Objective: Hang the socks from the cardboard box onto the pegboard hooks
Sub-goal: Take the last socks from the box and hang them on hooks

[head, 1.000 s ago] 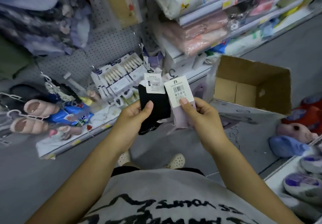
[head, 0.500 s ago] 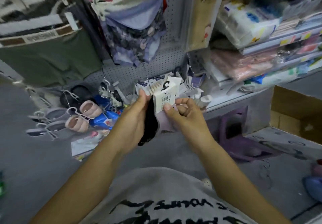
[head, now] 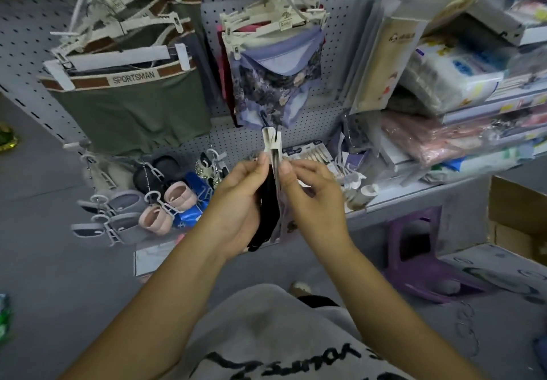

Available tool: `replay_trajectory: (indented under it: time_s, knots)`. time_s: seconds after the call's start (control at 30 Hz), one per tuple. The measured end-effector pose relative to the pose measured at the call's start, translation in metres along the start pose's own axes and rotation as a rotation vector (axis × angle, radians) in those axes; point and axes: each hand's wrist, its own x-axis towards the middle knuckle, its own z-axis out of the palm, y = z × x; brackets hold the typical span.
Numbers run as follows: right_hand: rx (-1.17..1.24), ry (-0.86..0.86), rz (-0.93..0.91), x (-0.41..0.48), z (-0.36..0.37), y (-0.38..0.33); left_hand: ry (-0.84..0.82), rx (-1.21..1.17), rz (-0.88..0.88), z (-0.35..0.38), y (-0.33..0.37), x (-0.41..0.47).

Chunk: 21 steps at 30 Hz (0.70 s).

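Two pairs of socks are pressed together edge-on in front of me: a black pair and a pale lilac pair, each with a white card label and a small black hook on top. My left hand grips the black pair from the left. My right hand pinches the lilac pair from the right. Both are held up before the grey pegboard. The cardboard box sits at the right edge, partly cut off.
Olive shorts and floral underwear hang on the pegboard above the socks. Slippers hang lower left. Shelves with packaged goods stand to the right. A purple stool lies on the floor near the box.
My view has swung up and left from the box toward the pegboard. Both hands raised the two sock pairs and turned them from label-facing to edge-on, pressed together.
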Motion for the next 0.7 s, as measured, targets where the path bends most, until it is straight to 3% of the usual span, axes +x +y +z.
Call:
replay_trajectory:
  time_s: [0.1,0.23,0.5,0.7]
  knots:
    - [0.086,-0.136,0.026,0.005,0.0,-0.007,0.022,0.141,0.073,-0.006,0.007,-0.004]
    - [0.227,-0.271,0.106,0.019,0.0,-0.016,0.171,0.465,0.286,-0.02,0.022,-0.003]
    - [0.232,-0.357,0.085,0.049,0.008,-0.039,0.274,0.478,0.479,-0.023,0.062,-0.001]
    - [0.146,-0.261,-0.011,0.082,0.015,-0.064,0.356,0.544,0.592,-0.027,0.102,0.0]
